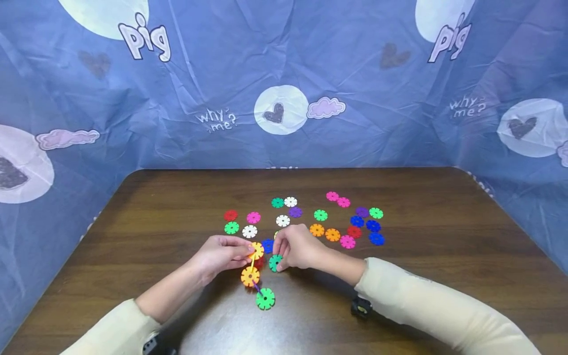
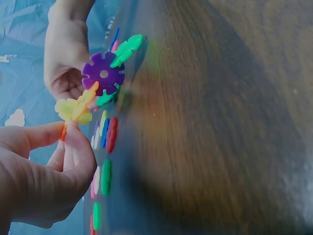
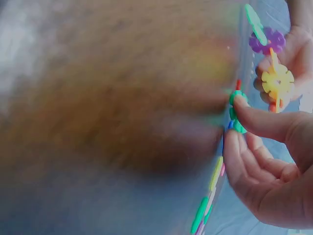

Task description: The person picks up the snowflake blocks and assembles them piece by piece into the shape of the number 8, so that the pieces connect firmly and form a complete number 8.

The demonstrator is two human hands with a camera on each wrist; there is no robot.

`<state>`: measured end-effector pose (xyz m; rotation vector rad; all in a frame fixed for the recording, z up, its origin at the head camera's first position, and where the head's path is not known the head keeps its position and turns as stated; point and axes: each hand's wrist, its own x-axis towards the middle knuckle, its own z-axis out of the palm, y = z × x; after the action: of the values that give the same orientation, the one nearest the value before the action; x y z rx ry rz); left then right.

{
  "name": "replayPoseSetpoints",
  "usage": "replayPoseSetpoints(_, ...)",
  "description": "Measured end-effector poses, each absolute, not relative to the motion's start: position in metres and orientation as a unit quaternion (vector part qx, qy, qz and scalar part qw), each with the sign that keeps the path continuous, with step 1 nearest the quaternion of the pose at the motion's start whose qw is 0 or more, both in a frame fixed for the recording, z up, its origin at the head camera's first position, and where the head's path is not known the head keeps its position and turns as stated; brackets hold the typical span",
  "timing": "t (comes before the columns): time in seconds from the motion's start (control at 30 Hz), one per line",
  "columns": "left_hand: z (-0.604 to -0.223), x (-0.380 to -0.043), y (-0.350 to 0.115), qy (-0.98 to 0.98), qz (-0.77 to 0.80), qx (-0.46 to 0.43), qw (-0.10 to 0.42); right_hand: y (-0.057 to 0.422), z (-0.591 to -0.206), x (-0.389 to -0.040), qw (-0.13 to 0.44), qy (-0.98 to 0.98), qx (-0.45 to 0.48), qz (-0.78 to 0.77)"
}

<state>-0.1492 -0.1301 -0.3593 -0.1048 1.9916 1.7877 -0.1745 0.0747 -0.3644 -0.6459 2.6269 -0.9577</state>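
My left hand (image 1: 222, 255) pinches the upper end of a chain of slotted plastic discs, at an orange disc (image 1: 256, 251). Below it the chain runs through a yellow disc seen edge-on, another orange disc (image 1: 250, 276) and a purple disc (image 2: 103, 73). A bright green disc (image 1: 265, 299) forms the lower end. To the right, my right hand (image 1: 301, 246) pinches a darker green disc (image 1: 274, 263) between thumb and fingers, apart from the chain. A red disc (image 1: 260, 263) lies behind the chain, partly hidden, with a blue disc (image 1: 267, 245) beyond it.
Loose discs lie flat across the middle of the brown table (image 1: 133, 256), among them a white disc (image 1: 249, 231), an orange disc (image 1: 333, 234) and a pink disc (image 1: 348, 241). A blue printed cloth (image 1: 284, 59) hangs behind and at both sides.
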Motion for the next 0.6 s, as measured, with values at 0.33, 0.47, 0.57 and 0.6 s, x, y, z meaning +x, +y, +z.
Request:
replayPoseSetpoints(0.33,-0.361,-0.154,-0.107,0.743,0.629,-0.044,0.226,0.102,-0.357,-0.178,0.104,0.87,-0.185,-0.446)
replayPoseSetpoints(0.47,-0.359,-0.156,-0.099,0.742,0.629,-0.042,0.228,0.11,-0.353,-0.178,0.066,0.858,-0.196,-0.471)
replayPoseSetpoints(0.57,-0.356,-0.157,-0.093,0.74,0.63,-0.034,0.232,0.118,-0.35,-0.178,0.055,0.852,-0.199,-0.481)
replayPoseSetpoints(0.6,-0.355,-0.158,-0.09,0.739,0.631,-0.033,0.233,0.121,-0.349,-0.178,0.052,0.851,-0.2,-0.483)
